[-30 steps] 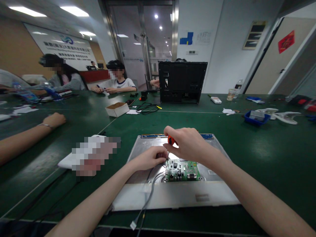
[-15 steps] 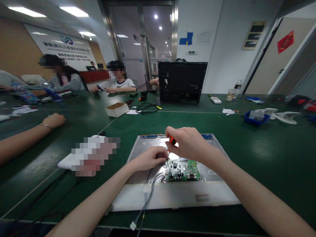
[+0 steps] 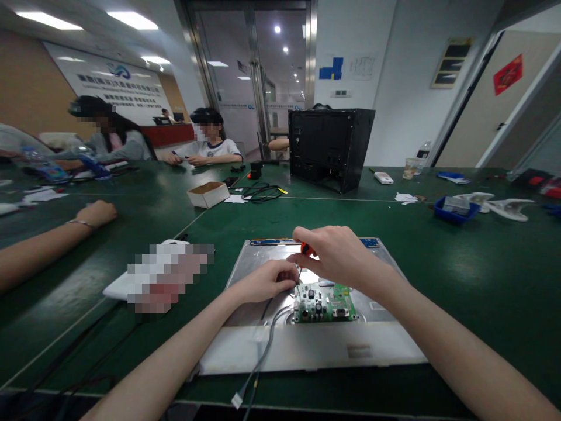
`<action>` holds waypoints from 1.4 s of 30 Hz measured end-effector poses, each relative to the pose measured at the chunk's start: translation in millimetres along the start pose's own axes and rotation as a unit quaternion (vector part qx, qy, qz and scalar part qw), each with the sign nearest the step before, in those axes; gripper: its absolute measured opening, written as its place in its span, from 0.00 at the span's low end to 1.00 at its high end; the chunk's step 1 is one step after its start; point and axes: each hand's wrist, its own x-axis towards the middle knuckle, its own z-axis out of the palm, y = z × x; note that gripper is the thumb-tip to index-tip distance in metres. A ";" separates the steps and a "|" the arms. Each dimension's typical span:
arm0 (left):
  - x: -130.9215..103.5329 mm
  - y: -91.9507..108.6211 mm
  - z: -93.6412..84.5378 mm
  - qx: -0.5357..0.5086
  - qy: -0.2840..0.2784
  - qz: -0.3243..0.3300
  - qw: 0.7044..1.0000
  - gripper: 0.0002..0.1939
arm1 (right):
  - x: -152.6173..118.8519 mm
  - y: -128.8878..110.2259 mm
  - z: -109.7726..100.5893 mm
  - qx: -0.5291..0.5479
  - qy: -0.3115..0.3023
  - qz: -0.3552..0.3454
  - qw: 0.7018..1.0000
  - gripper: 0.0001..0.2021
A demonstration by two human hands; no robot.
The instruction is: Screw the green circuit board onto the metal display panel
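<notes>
My right hand (image 3: 335, 248) is closed around the orange and black handle of a screwdriver (image 3: 305, 249). Its thin shaft points down at the upper left corner of a green circuit board (image 3: 324, 303). Right beside that corner, my left hand (image 3: 276, 278) has its fingers pinched together near the screwdriver tip; whether anything sits between them is hidden. The board rests on the silvery back of a flat display panel (image 3: 381, 346), which lies on the table. Grey cables (image 3: 268, 345) run from the board's left side down to a white connector (image 3: 237, 400) at the table's front edge.
A black monitor housing (image 3: 326, 146) stands across the green table (image 3: 482, 275). To the left are another person's forearm (image 3: 48, 240), a blurred-out white item (image 3: 118, 286) and an open box (image 3: 208, 195). A blue tray (image 3: 454, 210) sits at the right. Other people sit farther back.
The black housing across the table has turned, now showing its right side. My hands stay at the board corner; the right hand and screwdriver handle have shifted only slightly.
</notes>
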 end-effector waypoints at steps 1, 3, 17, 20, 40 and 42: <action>0.0 0.3 0.0 0.003 -0.001 -0.001 1.000 0.03 | 0.1 0.4 -0.3 -0.005 -0.003 0.003 1.000 0.12; 0.2 0.8 0.0 0.011 0.003 0.002 1.000 0.04 | 0.4 0.7 -0.7 -0.011 -0.007 0.007 1.000 0.12; 1.6 -3.6 1.0 0.006 0.007 0.009 1.000 0.04 | -2.0 0.0 -7.0 0.058 -0.044 0.004 0.997 0.13; 2.0 -4.5 1.2 0.000 0.008 0.010 1.000 0.04 | -2.0 0.6 -6.3 0.055 -0.031 -0.008 0.998 0.08; 1.1 -1.6 0.4 0.002 0.003 0.010 1.000 0.04 | 0.0 -3.0 -4.1 0.044 -0.028 -0.001 0.999 0.09; 1.4 -2.0 0.5 0.000 0.004 0.006 1.000 0.04 | -0.7 -2.5 -3.2 0.050 -0.017 -0.008 0.999 0.10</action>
